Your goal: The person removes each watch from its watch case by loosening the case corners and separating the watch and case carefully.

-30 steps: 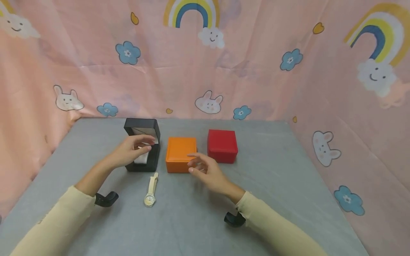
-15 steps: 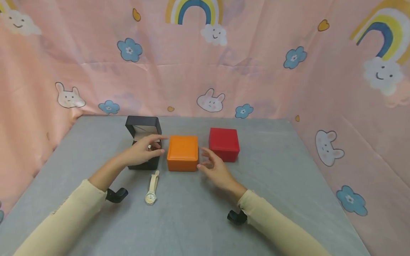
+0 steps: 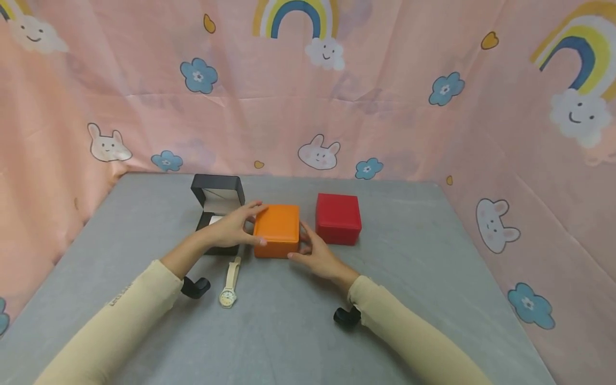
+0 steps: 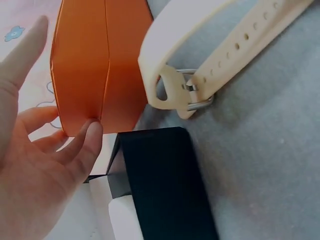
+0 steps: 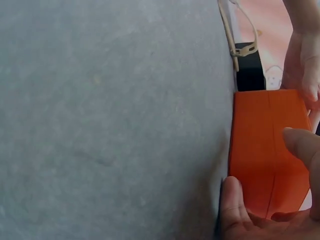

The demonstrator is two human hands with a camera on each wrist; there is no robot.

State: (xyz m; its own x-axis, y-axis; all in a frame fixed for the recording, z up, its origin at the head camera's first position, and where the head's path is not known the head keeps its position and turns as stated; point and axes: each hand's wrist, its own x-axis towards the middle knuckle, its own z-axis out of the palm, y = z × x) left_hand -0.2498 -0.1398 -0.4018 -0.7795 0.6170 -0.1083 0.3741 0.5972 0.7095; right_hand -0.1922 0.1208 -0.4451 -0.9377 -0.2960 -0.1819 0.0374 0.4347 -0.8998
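Note:
A closed orange box (image 3: 276,223) stands mid-table with a hand at each side. My left hand (image 3: 233,225) has its fingers at the box's left side; the left wrist view shows fingertips by the lid seam and one digit stretched above the lid. At the right side, my right hand (image 3: 320,259) holds the box by its lower front corner, its thumb in front. Behind my left hand, a black box (image 3: 217,184) stands with its lid raised and a white pad inside. A cream-strapped wristwatch (image 3: 230,283) lies in front of the boxes.
A closed red box (image 3: 338,218) stands right of the orange one. Everything rests on a grey-covered table (image 3: 409,251) enclosed by a pink patterned curtain (image 3: 269,128). Black camera mounts (image 3: 194,287) stick out below both sleeves.
My left hand has moved right, from over the black box to the orange box. My right hand shifted right, off the box's front, and has settled on its right side.

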